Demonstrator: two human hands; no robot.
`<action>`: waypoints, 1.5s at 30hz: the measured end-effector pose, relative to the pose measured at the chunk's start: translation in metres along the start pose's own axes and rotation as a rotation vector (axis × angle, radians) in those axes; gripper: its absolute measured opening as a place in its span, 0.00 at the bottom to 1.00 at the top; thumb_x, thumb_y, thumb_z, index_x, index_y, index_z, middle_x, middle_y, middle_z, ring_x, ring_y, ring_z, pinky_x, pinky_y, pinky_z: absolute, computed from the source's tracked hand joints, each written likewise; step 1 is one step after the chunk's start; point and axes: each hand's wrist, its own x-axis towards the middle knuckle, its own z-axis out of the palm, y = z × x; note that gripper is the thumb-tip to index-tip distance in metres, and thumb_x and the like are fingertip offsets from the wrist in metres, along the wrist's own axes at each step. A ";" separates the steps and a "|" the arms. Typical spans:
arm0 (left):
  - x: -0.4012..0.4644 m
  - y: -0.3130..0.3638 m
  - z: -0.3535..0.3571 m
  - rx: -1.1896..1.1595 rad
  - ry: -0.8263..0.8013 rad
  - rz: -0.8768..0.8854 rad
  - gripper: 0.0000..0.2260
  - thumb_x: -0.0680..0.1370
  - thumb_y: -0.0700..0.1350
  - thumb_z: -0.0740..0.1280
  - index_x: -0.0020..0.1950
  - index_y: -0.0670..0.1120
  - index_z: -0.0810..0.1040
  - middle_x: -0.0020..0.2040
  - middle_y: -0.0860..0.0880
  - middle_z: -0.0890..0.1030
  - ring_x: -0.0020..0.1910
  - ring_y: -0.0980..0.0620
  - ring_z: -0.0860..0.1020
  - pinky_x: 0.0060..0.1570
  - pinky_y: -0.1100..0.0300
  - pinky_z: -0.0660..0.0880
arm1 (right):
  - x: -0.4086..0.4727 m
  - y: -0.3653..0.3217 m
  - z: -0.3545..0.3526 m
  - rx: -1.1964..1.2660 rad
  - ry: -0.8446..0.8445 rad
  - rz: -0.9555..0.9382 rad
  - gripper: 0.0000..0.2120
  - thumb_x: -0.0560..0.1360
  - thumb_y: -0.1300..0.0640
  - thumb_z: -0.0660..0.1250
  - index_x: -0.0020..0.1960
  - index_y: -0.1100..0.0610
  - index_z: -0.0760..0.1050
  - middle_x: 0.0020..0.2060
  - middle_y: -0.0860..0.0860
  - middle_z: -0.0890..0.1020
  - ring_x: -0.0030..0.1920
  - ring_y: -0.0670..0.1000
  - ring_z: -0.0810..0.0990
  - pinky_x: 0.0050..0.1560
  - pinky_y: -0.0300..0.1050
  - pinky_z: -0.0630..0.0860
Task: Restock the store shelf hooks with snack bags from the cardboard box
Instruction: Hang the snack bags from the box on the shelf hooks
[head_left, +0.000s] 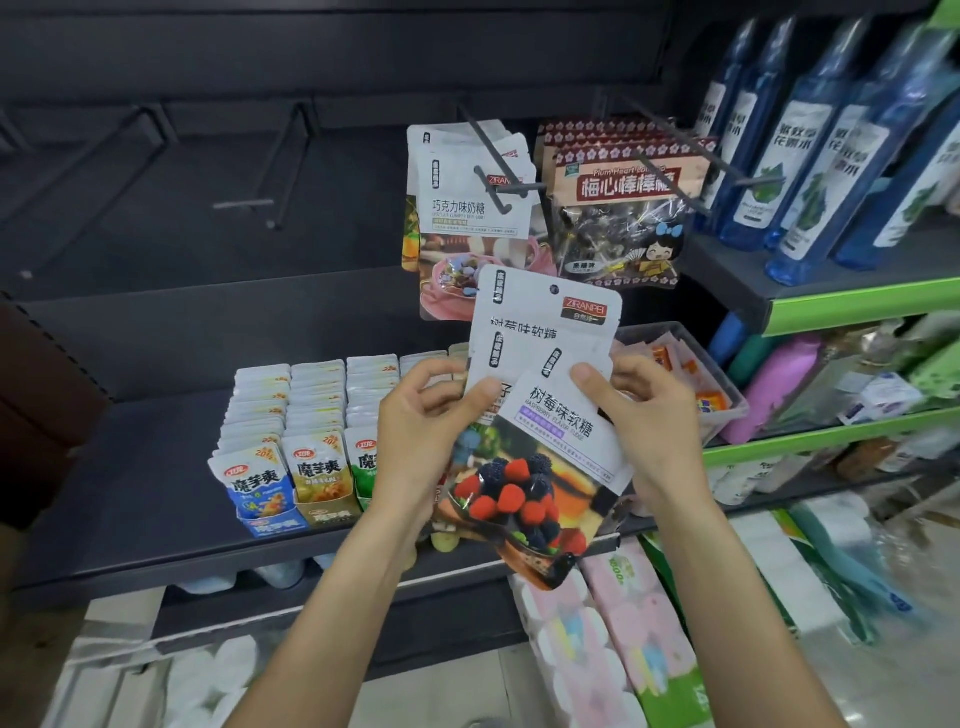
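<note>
Both forearms reach up from the bottom edge, and the left hand (423, 421) and the right hand (636, 415) together grip a small fan of raspberry candy bags (545, 410) in front of the dark shelf (156, 493). Each thumb presses on the front of the fan and the fingers are curled behind it, so both hands are clamped on the bags. How many bags are in the fan I cannot tell, because they overlap; at least three white tops show. Their long axis stands nearly upright, a little tilted to the right, with the hang holes at the top and the berry pictures at the bottom. Above them, metal hooks (498, 179) carry chocolate candy bags (470, 208) and, just beside these, plum lollipop bags (618, 208). To the left, other hooks hang bare against the dark back wall. On the shelf, rows of small konjac packets (291, 415) stand left of the hands, partly hidden by the left wrist. A clear plastic bin (696, 374) sits behind the right hand. Blue bottles (810, 150) fill the green-edged shelving on the right, where things are blurred.
</note>
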 end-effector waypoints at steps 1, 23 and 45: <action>0.001 0.001 -0.001 -0.027 -0.057 -0.016 0.12 0.69 0.43 0.73 0.51 0.50 0.78 0.43 0.49 0.86 0.43 0.52 0.83 0.39 0.64 0.78 | 0.000 -0.002 0.000 0.024 -0.021 0.015 0.03 0.70 0.59 0.75 0.42 0.56 0.81 0.37 0.45 0.84 0.40 0.47 0.81 0.44 0.48 0.79; 0.055 0.044 0.021 0.067 0.088 0.276 0.10 0.79 0.45 0.67 0.59 0.44 0.78 0.54 0.49 0.83 0.53 0.53 0.82 0.51 0.56 0.79 | 0.032 -0.031 0.019 0.011 -0.090 -0.164 0.01 0.75 0.59 0.71 0.44 0.56 0.81 0.38 0.47 0.84 0.39 0.43 0.79 0.40 0.38 0.76; 0.116 0.033 0.029 0.229 0.118 0.454 0.06 0.78 0.49 0.68 0.55 0.53 0.77 0.54 0.53 0.83 0.54 0.57 0.80 0.56 0.51 0.78 | 0.035 -0.017 0.002 -0.078 -0.005 -0.324 0.06 0.75 0.60 0.70 0.43 0.50 0.80 0.36 0.37 0.83 0.39 0.37 0.78 0.42 0.33 0.72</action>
